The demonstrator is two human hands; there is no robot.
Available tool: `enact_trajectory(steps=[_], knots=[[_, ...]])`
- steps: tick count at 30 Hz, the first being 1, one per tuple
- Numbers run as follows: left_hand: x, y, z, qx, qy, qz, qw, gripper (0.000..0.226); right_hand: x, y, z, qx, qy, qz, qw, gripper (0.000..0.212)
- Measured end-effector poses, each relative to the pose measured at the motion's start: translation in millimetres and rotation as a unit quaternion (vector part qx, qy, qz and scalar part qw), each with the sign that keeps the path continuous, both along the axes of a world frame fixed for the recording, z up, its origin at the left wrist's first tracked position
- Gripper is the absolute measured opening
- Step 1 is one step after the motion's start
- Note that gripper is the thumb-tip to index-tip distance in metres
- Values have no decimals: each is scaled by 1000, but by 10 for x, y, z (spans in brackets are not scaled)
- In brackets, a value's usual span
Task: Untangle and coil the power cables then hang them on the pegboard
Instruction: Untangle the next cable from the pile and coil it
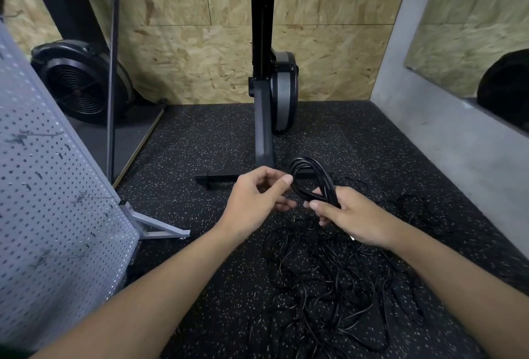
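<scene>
Far left, the grey pegboard [43, 187] stands on the floor. Centre now: left hand [254, 195], fingers curled, forefinger tip on the black coil [307, 175], pinching it, I think; it's blurry there. The right hand [352, 215] is clamped round the coil's lower end. Loose cables [329, 287] lie tangled on the near floor beneath.
</scene>
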State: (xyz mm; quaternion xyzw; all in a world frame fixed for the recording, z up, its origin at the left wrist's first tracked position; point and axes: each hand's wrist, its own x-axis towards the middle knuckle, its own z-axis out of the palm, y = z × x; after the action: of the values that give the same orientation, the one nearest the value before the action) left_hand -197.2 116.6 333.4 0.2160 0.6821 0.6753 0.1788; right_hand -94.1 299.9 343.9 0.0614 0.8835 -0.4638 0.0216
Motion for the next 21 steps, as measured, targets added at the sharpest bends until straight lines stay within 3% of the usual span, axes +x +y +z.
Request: enact_trajectory(steps=[3, 9, 16, 19, 21], knots=[[-25, -20, -93, -33, -21, -82, 996, 21, 56, -20, 115, -129, 19, -25, 991, 20], [55, 45, -336, -207, 106, -288, 929, 51, 77, -156, 315, -383, 17, -10, 923, 18], [36, 33, -574, -301, 180, -305, 885, 9, 49, -69, 298, -378, 65, -48, 922, 18], [-40, -44, -651, -359, 195, -299, 863, 14, 29, 66, 270, -356, 90, -113, 923, 18], [-111, -109, -659, -391, 201, -288, 850, 18, 18, 191, 243, -253, 105, -169, 947, 18]])
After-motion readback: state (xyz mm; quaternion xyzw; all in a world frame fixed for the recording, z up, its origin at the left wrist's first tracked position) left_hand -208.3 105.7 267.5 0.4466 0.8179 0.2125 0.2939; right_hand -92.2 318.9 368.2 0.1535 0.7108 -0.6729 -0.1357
